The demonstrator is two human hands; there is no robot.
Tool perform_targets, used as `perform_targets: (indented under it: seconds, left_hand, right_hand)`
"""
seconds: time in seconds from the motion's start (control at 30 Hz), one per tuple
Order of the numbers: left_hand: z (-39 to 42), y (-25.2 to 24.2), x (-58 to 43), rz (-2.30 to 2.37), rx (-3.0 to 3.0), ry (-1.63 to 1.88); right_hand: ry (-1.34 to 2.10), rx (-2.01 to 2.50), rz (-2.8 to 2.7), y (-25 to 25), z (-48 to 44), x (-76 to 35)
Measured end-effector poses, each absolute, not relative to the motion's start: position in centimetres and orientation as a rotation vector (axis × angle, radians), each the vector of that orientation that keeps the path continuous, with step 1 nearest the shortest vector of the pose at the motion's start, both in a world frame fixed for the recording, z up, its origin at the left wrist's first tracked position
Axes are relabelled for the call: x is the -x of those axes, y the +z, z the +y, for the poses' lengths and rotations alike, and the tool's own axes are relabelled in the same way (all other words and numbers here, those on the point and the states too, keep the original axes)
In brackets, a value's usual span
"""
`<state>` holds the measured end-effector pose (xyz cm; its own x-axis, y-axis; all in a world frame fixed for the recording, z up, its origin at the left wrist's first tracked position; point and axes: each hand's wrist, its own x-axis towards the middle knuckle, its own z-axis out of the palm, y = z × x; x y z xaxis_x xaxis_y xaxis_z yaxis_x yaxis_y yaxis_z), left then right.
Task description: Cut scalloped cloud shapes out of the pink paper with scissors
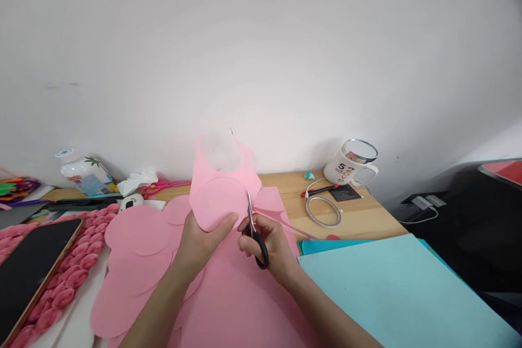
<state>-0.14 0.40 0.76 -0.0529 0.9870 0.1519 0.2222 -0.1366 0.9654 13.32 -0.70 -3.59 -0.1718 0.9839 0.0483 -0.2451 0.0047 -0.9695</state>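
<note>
My left hand (207, 242) pinches the lower edge of a pink paper sheet (222, 198), thumb on the near face. The sheet is held up, a circle outlined on it and a round cut-out gap at its top. Black-handled scissors (255, 234) sit in my right hand (271, 244), blades pointing up at the sheet's right edge, beside the circle. Several cut pink paper circles (141, 266) lie overlapped to the left. Under my hands is a larger pink sheet (240, 304), with pink offcuts (271, 201) just behind my right hand.
A white mug (346, 168), a coiled cable (324, 212) and a pen (320, 191) are at the back right. Light blue paper (391, 288) covers the right front. A phone (32, 277) rests on pink rosette fabric at left, near a white bottle (85, 174) and pink scissors (163, 186).
</note>
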Motion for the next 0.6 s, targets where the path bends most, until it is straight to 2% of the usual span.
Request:
perform_targets:
  seconds: [0.33,0.6]
  left_hand:
    - [0.59,0.24,0.18,1.362,-1.416,1.318]
    - [-0.02,1.22,-0.57,1.361,-1.304,1.22]
  right_hand:
    - [1.401,0.958,-1.176,-3.78,-0.73,-13.15]
    - [1.431,0.919,-1.144,-3.84,-0.71,-12.78]
